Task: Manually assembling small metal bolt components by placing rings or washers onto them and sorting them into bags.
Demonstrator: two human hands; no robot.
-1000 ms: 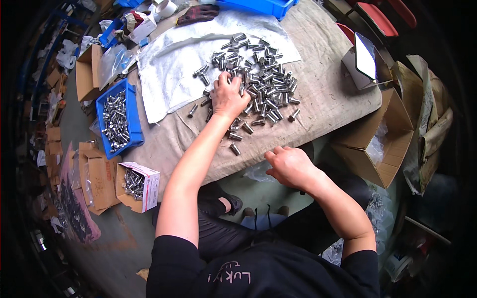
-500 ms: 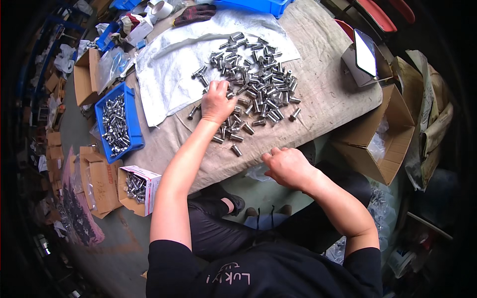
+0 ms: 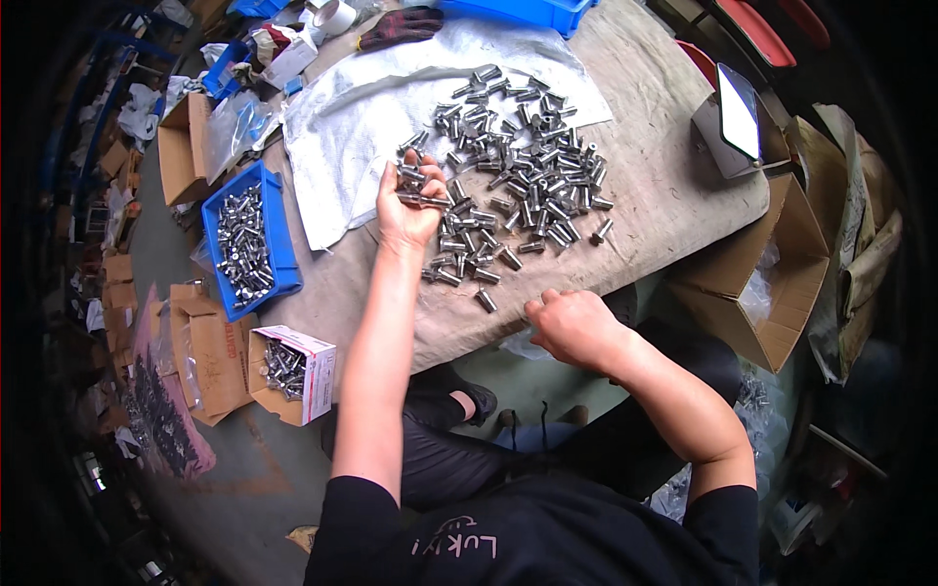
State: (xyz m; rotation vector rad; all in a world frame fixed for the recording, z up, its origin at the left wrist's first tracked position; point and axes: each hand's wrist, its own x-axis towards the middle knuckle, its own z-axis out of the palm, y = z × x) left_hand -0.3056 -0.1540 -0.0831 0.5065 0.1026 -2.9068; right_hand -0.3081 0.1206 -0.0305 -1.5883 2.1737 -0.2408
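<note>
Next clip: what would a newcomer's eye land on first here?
First, the heap of small metal cylinders spread over the cloth-covered table, partly on a clear plastic sheet. The left hand holds a few of them at the heap's near-left edge, while the right hand rests fisted at the table's near edge. A blue bin of similar parts sits at the left.

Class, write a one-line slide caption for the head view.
Left hand grips several small metal cylinders above a scattered pile; right hand rests at the table edge.
</note>
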